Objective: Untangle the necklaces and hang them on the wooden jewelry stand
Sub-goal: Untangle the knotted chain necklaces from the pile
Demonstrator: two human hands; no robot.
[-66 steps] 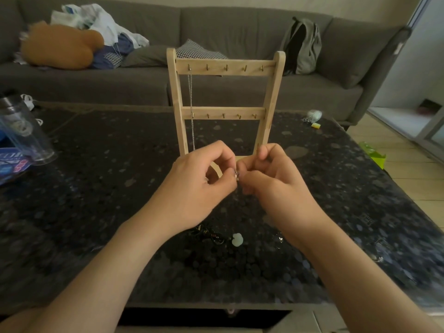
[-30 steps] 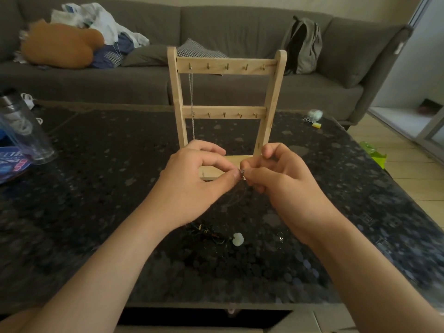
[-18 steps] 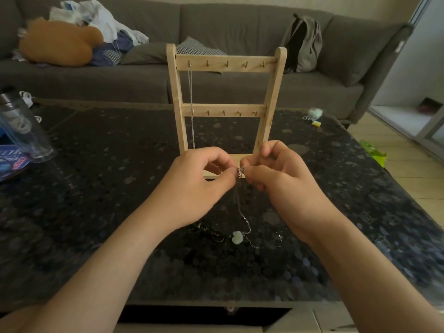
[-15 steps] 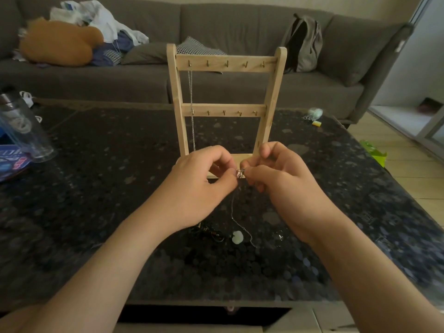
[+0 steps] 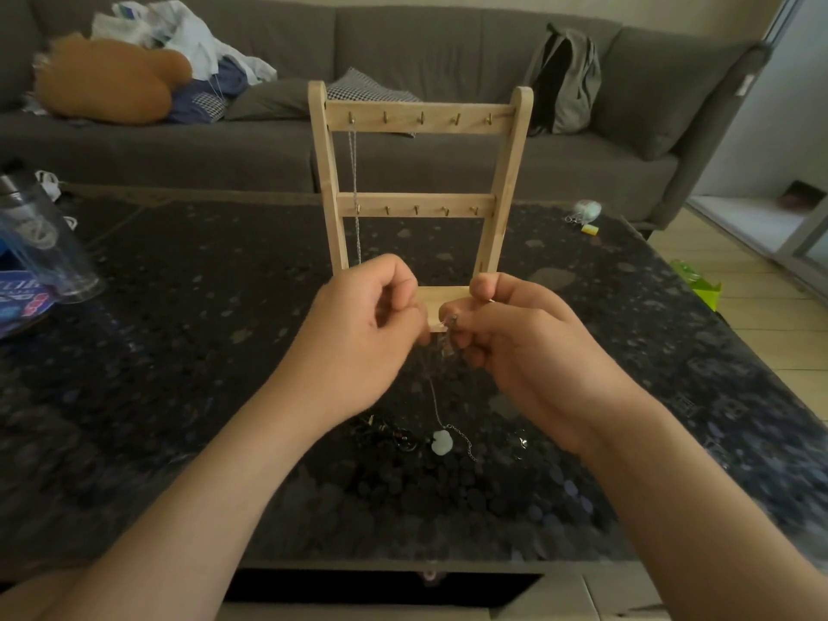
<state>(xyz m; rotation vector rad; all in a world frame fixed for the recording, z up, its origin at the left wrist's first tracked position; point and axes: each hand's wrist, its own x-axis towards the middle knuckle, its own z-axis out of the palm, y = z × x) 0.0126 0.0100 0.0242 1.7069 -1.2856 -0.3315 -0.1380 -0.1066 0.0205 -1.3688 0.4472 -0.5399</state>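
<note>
Our right hand (image 5: 515,347) pinches the silver chain (image 5: 433,398) before the wooden jewelry stand (image 5: 506,190); we cannot tell whether our curled left hand (image 5: 372,324) grips it; its pale pendant (image 5: 441,442) touches the tabletop (image 5: 179,351).

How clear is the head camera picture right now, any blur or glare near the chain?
Head view: dim light, only a faint sheen on the table; the necklace chain under the right hand is motion-blurred; the wooden stand is sharp; wide-angle bending toward the edges.
</note>
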